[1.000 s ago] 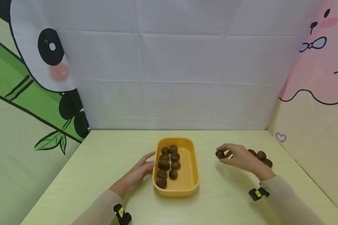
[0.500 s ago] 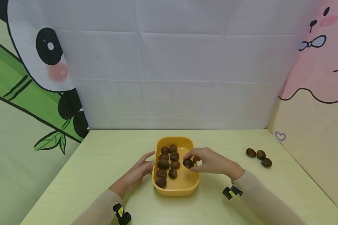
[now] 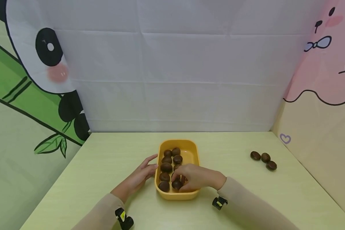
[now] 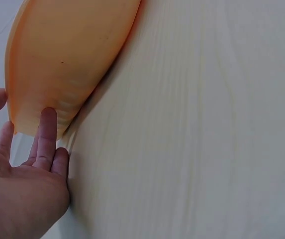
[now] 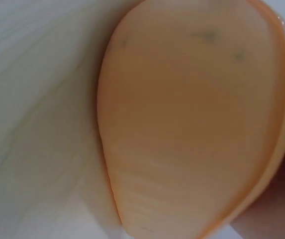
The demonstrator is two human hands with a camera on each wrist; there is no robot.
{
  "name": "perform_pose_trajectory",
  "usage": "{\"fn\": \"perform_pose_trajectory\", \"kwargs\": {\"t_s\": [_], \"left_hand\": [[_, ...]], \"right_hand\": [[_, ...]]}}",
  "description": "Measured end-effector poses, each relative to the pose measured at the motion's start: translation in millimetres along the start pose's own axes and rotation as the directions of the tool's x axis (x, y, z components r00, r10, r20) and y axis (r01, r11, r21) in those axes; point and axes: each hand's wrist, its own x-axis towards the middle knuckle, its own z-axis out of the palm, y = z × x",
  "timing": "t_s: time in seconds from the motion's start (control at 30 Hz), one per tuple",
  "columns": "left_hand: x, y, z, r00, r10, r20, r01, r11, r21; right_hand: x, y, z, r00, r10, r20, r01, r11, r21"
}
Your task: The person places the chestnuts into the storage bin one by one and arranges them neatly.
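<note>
A yellow plastic tray (image 3: 189, 195) stands on the table with two columns of brown chestnuts (image 3: 166, 167) along its left side. My left hand (image 3: 138, 177) rests against the tray's left wall with its fingers extended; in the left wrist view the fingers (image 4: 47, 130) touch the outer wall. Inside the tray's near part, my right hand (image 3: 196, 177) pinches a dark chestnut (image 3: 176, 185) between thumb and fingers, at the bottom of the second column. That hand hides part of the chestnuts behind it. The tray's outer wall (image 5: 182, 119) fills much of the right wrist view.
Three more chestnuts (image 3: 265, 157) lie on the table (image 3: 241, 191) toward its right side. A white cloth backdrop (image 3: 184, 64) rises behind the table, with cartoon-printed sheets at both sides.
My right hand has carried the chestnut from the right across the tray's rim and down into its near part. The left hand keeps its place at the tray.
</note>
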Motion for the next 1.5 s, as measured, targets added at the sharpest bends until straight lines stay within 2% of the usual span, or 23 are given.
{"fn": "perform_pose_trajectory", "kwargs": {"t_s": [0.2,0.47,0.67,0.8,1.0,1.2,1.37,1.5], "left_hand": [[0.7,-0.6,0.2,1.000,-0.002,0.002,0.002,1.000,-0.006],[0.2,-1.3,-1.2,1.000,0.006,0.013,-0.006,1.000,-0.013],[-1.0,-0.4,-0.1,1.000,-0.002,0.006,0.002,1.000,-0.008],[-1.4,0.2,0.1,1.000,0.001,0.003,-0.001,1.000,-0.008],[-1.9,0.0,-0.2,1.000,0.005,0.010,-0.004,1.000,-0.011],[-0.9,-1.5,-0.7,1.000,0.010,0.012,-0.010,1.000,-0.009],[-1.0,-2.3,-0.4,1.000,0.004,0.005,-0.004,1.000,-0.014],[-1.0,-2.1,-0.2,1.000,0.007,0.008,-0.007,1.000,-0.013]], "right_hand": [[5.0,-0.9,6.6,1.000,0.002,0.019,-0.001,0.999,-0.046],[5.9,-1.9,8.6,0.999,0.037,0.025,-0.036,0.998,-0.052],[5.4,-3.0,8.4,0.998,0.052,0.024,-0.051,0.998,-0.039],[4.2,-4.7,6.6,0.999,0.033,0.016,-0.032,0.999,-0.027],[-1.0,-5.8,-2.7,0.999,0.042,-0.007,-0.042,0.999,0.017],[-17.0,-0.6,-24.4,0.993,0.090,-0.076,-0.087,0.995,0.047],[-38.6,7.0,-45.1,0.983,0.103,-0.153,-0.104,0.995,0.006],[-61.0,15.7,-58.9,0.968,0.141,-0.206,-0.148,0.989,-0.021]]}}
